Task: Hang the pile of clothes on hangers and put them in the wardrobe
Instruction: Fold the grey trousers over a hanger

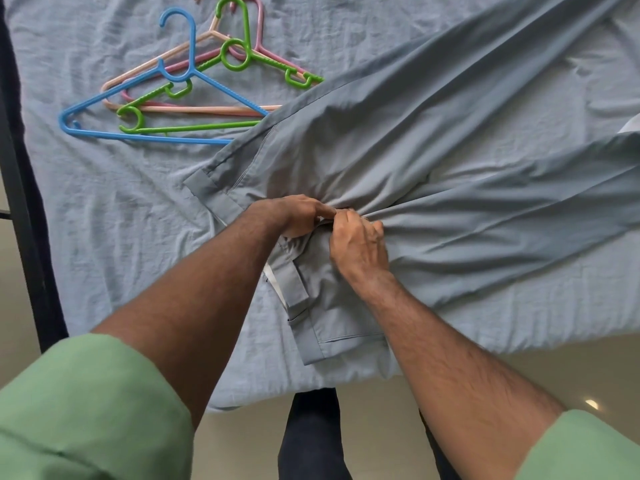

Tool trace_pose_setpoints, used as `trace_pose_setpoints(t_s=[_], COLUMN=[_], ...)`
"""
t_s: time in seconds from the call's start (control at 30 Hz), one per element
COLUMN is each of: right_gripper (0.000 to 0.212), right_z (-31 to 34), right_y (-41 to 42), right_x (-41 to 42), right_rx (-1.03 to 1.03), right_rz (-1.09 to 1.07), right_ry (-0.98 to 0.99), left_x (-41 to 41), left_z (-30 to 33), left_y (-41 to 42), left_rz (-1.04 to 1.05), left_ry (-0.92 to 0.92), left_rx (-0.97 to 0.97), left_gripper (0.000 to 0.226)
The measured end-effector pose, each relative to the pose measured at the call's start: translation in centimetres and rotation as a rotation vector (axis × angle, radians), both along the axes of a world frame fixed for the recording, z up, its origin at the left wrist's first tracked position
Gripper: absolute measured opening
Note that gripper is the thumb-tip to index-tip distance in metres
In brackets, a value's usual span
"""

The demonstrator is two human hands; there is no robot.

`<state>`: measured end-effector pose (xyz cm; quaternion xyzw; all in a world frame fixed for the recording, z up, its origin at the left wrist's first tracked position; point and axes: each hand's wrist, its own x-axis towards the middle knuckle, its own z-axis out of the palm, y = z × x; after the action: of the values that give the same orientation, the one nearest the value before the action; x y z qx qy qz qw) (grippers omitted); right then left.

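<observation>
A pair of grey-blue cotton trousers (433, 143) lies spread across a bed covered with a wrinkled pale blue sheet (114, 209). The waistband end lies near the bed's front edge, and the two legs run away toward the upper right, out of the picture.

The left hand (298, 216) and the right hand (358, 244) meet at the front of the waistband, touching each other. Both have fingers curled and pinch the trouser cloth at the fly area; the fabric gathers in folds that radiate from that spot. Whether a button or zip is between the fingers cannot be told, as the hands cover it. A ring shows on one finger of the right hand. Both forearms are bare, with green sleeves (86, 410) pushed up near the elbows.

At the upper left of the sheet lies a loose heap of plastic hangers, overlapping: a blue hanger (166, 76) on top, a green hanger (239, 58), a peach hanger (207, 110) and a pink hanger (258, 29). The upper trouser leg covers the right-hand ends of the hangers.

A dark bed frame (20, 209) runs along the left side. Beige tiled floor (571, 368) shows below the bed's front edge.
</observation>
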<state>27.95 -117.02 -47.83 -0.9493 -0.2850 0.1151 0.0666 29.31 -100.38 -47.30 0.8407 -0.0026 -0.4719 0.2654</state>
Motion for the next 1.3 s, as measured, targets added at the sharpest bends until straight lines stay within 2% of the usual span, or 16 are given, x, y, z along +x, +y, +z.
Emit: trace_pose_setpoints(t_s=[0.13, 0.23, 0.3, 0.33, 0.4, 0.47, 0.57, 0.6, 0.8, 0.93, 1.03, 1.1, 1.23, 1.3], right_gripper=[0.007, 0.008, 0.011, 0.010, 0.011, 0.017, 0.005, 0.008, 0.012, 0.010, 0.013, 0.018, 0.013, 0.012], right_z=[0.4, 0.2, -0.4, -0.7, -1.0, -1.2, -0.8, -0.7, -0.3, 2.2, 5.0, 5.8, 4.3, 3.2], right_y=[0.2, 0.0, -0.5, -0.8, -1.2, -1.3, -1.2, -1.0, -0.9, 0.9, 2.1, 2.2, 1.5, 0.9], right_x=[0.2, 0.3, 0.2, 0.0, -0.3, -0.4, -0.2, 0.0, -0.3, -1.8, -3.9, -4.7, -4.7, -4.5], right_rx=[0.059, 0.157, 0.226, 0.266, 0.335, 0.371, 0.353, 0.333, 0.202, 0.148, 0.202, 0.149, 0.277, 0.266], right_rz=[-0.117, -0.213, -0.235, -0.236, -0.232, -0.219, -0.216, -0.203, -0.096, 0.014, 0.062, 0.036, -0.010, 0.012], right_ry=[0.061, 0.182, 0.200, 0.187, 0.158, 0.144, 0.137, 0.123, 0.107, 0.265, 0.363, 0.529, 0.479, 0.548], left_x=[0.1, 0.8, 2.4, 3.5, 5.0, 5.7, 5.9, 6.0, 5.8, 5.8, 5.9, 5.8, 5.3, 4.7], left_z=[-0.4, 0.1, 0.8, 1.3, 1.9, 2.0, 1.2, 0.9, 0.0, -0.3, -0.4, -0.5, -0.6, -0.5], left_y=[-0.2, -0.3, -0.9, -1.3, -2.6, -3.7, -4.3, -4.4, -5.2, -5.3, -5.3, -5.3, -5.2, -4.8], left_rz=[0.013, 0.269, 0.428, 0.436, 0.314, 0.193, 0.126, 0.110, 0.070, 0.062, 0.065, 0.071, 0.156, 0.275], left_ry=[-0.031, -0.190, -0.351, -0.391, -0.351, -0.326, -0.372, -0.394, -0.379, -0.371, -0.370, -0.372, -0.386, -0.389], left_rx=[-0.011, -0.022, 0.032, 0.072, 0.120, 0.204, 0.295, 0.312, 0.333, 0.337, 0.328, 0.321, 0.263, 0.170], left_gripper=[0.043, 0.030, 0.006, 0.018, 0.038, 0.039, 0.035, 0.035, 0.063, 0.064, 0.065, 0.066, 0.062, 0.056])
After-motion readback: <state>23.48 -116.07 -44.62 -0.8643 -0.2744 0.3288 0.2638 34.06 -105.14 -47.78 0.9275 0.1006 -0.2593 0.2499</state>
